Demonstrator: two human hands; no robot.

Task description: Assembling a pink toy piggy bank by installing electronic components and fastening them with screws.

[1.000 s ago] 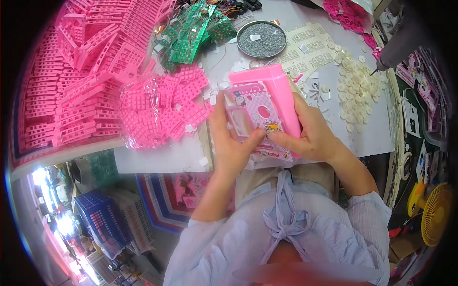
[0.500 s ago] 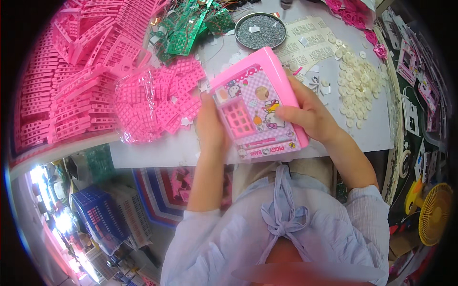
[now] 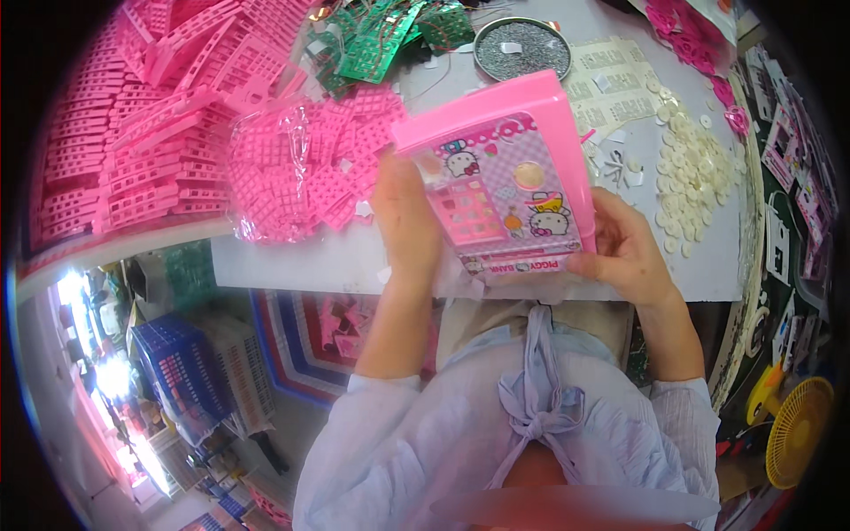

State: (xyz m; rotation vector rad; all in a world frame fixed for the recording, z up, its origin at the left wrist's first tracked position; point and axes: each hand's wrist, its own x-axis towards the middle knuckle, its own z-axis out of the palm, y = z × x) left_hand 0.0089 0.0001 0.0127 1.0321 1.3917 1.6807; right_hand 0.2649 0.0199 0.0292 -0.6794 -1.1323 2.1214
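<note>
In front of me I hold a pink plastic toy panel (image 3: pixel 571 159), its face covered by a checked cartoon sheet with a round hole and a grid of small windows. My left hand (image 3: pixel 409 208) grips its left edge, blurred at the fingertips and partly behind it. My right hand (image 3: pixel 627 252) pinches the lower right corner, thumb in front and fingers partly behind the edge. The panel is tilted above the table's near edge. To its left lies a clear bag of pink keypad pieces (image 3: pixel 270 168).
Pink grid frames (image 3: pixel 150 159) are heaped at the left. Green circuit boards (image 3: pixel 376 44) with wires lie at the back, beside a round tin of small screws (image 3: pixel 522 51). White discs (image 3: pixel 695 181) spread at the right. A yellow fan (image 3: pixel 799 431) stands lower right.
The panel has tipped and turned slightly in my hands. My right hand has slid down its right edge to the lower corner, while my left hand keeps the left edge. The view has shifted.
</note>
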